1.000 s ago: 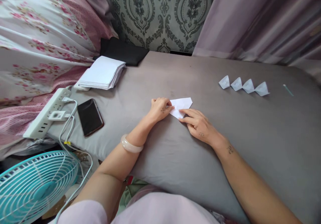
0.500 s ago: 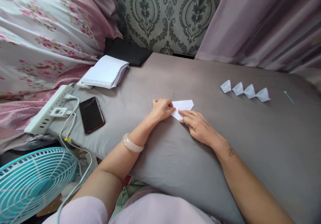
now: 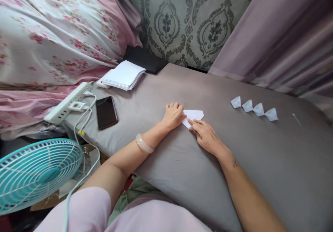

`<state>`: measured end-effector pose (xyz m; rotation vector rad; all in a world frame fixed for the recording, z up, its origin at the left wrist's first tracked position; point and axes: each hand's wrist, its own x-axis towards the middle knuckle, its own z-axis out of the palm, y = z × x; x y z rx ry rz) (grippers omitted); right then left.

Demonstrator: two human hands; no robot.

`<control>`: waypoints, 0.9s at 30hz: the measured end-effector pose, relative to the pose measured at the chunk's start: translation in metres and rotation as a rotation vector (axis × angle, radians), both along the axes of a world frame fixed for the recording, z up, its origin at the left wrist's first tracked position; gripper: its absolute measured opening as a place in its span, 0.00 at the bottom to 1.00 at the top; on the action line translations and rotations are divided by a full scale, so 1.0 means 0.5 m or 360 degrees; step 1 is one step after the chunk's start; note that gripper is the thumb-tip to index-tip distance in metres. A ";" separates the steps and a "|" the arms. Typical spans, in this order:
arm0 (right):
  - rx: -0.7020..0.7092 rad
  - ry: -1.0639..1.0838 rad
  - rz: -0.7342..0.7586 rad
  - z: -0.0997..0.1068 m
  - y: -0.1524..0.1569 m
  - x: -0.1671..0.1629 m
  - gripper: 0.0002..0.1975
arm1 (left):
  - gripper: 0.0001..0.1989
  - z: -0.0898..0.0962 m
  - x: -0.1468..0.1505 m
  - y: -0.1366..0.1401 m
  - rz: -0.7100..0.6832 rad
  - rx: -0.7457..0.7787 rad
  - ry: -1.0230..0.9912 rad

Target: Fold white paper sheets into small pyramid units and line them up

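Observation:
A small folded sheet of white paper (image 3: 194, 114) lies on the grey cloth surface between my hands. My left hand (image 3: 173, 116) has its fingers curled and its thumb pressed on the paper's left end. From the lower right, my right hand (image 3: 208, 136) reaches the same paper. Its index finger presses on the sheet's face and its thumb sits at the lower edge, where the fingers partly cover the paper. Off to the right, several folded white paper shapes (image 3: 258, 109) stand in a slanting row.
A stack of white paper (image 3: 125, 75) lies at the back left beside a black folded item (image 3: 148, 60). Nearer are a phone (image 3: 106, 113), a power strip (image 3: 69, 103) with cables, and a turquoise fan (image 3: 44, 174). A thin cotton swab-like stick (image 3: 297, 119) lies far right.
The camera view has turned, shifting the scene somewhat. My left hand's fingers look more raised and curled at the paper's left end; my right fingers remain on the paper.

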<state>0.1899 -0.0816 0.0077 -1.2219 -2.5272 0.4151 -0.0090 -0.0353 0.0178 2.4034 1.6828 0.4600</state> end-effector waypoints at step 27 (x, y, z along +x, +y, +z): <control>0.0099 0.0077 -0.0031 -0.013 -0.006 -0.006 0.32 | 0.31 -0.016 -0.053 -0.109 -0.0256 -0.0106 0.0221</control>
